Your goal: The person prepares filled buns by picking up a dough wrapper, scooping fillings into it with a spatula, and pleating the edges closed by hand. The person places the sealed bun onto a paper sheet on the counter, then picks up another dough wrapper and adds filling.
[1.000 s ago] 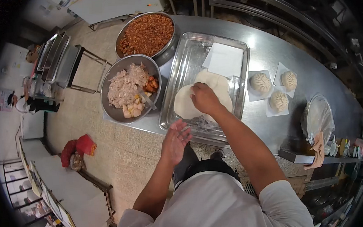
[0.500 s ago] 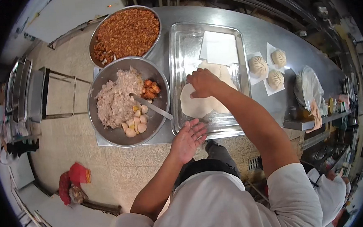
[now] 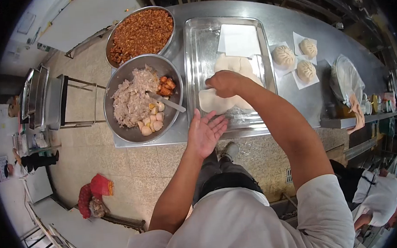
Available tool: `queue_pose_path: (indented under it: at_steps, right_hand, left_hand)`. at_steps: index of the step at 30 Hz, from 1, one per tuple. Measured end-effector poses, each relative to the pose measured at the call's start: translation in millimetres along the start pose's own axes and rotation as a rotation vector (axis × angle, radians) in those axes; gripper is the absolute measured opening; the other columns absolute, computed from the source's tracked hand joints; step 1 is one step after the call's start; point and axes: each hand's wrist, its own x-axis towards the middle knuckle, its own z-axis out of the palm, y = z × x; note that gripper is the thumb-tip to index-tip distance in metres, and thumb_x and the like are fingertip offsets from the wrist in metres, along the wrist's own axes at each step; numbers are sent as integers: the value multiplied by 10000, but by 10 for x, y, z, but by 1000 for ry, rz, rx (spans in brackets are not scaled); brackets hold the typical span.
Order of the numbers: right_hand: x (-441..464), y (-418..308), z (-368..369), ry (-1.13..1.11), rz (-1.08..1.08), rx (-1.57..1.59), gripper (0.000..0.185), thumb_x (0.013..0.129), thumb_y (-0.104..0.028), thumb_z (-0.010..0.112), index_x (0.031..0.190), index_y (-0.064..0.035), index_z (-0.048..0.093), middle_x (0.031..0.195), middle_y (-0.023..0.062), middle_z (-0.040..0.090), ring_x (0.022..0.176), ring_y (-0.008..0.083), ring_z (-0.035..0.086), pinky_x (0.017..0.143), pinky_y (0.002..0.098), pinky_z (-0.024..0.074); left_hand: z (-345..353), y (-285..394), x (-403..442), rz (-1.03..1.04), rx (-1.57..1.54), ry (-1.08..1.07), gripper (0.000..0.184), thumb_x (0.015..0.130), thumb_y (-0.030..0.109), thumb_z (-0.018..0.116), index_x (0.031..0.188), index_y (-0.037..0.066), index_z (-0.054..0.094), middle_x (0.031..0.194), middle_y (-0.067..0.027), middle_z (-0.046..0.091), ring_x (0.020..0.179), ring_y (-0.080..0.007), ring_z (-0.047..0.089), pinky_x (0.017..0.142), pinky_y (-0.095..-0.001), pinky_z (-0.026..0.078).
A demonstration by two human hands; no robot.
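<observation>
My right hand reaches over the metal tray, its fingers closed on the upper edge of a flat, round dough wrapper. More pale dough wrappers lie beneath and beyond it. Palm up and fingers spread, my left hand is at the tray's near edge, holding nothing. Left of the tray, a steel bowl holds pale minced filling, orange-brown chunks and pieces of egg. A flat metal spatula rests in it.
White paper squares lie in the tray's far end. Three pleated buns sit on papers to the right. Another bowl of reddish-brown filling stands at the back left. A plastic-covered stack and a co-worker are farther right.
My right hand's fingers have closed on the wrapper's edge, where they were more spread before. My left hand stays open, palm up. The whole view has shifted slightly.
</observation>
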Motion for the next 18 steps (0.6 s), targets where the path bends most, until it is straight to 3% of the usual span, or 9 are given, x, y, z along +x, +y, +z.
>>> queue_pose_path:
  at_steps: [1,4,8,10,11,13,15,17,18]
  right_hand:
    - [-109,-76,-33,24,48,99,279,801,-209,689,1040,-73,642,963,156,695,932,348,667,863,477,505]
    - [-505,-378,-167,120,7,18,262,821,-105,625,1081,-101,656,918,139,701,904,324,696,771,447,550]
    - [-1098,-764,27,297,-35,84,187,825,-183,662,990,-99,637,879,104,684,902,302,697,749,426,553]
    - [-1358,-930,212,359,-46,84,192,814,-209,682,960,-94,632,871,101,677,906,299,696,740,424,553]
    - [-1461,-986,294,422,-63,128,197,797,-184,702,951,-83,633,885,106,679,900,301,692,741,419,553]
    - [-1680,-1040,315,503,-83,161,204,780,-159,722,942,-72,634,899,110,681,893,304,688,743,414,552]
    - [-2037,-1077,267,1058,48,488,198,814,-89,721,991,-40,648,925,116,686,875,258,684,788,365,545]
    - [-2432,-1100,183,1165,456,760,200,888,-61,667,1079,-7,645,959,113,686,869,209,665,833,329,525]
    - [-2549,-1052,216,1257,503,863,233,909,-84,654,1123,4,638,996,119,680,910,194,650,854,321,514]
  left_hand:
    - [21,-22,2,-31,-23,-14,800,933,660,496,1341,-24,422,1352,-297,460,1262,-405,494,1095,-466,412]
    - [121,-19,61,-124,-63,-6,872,919,722,440,1362,-28,412,1347,-300,466,1233,-413,518,1087,-488,419]
    - [285,-138,188,-126,-139,1,881,921,752,362,1355,-9,455,1320,-260,523,1215,-407,538,1087,-507,412]
    - [325,-261,237,84,-124,-55,881,923,759,322,1365,16,490,1339,-216,553,1250,-392,523,1110,-517,376]
    - [332,-325,240,84,-113,-67,881,923,759,322,1365,16,490,1339,-216,553,1250,-392,523,1110,-517,376]
    - [370,-387,253,159,-170,-322,872,931,746,313,1397,30,488,1390,-188,545,1291,-377,503,1119,-498,365]
    - [473,-339,188,136,-212,-358,909,901,770,357,1462,58,430,1475,-182,471,1343,-373,462,1137,-521,338]
    - [766,-207,-134,91,-353,-637,961,844,793,448,1506,100,380,1533,-159,406,1383,-371,416,1149,-560,307]
    - [816,-102,-198,86,-236,-704,1018,781,800,537,1530,138,343,1565,-144,359,1415,-383,368,1156,-609,262]
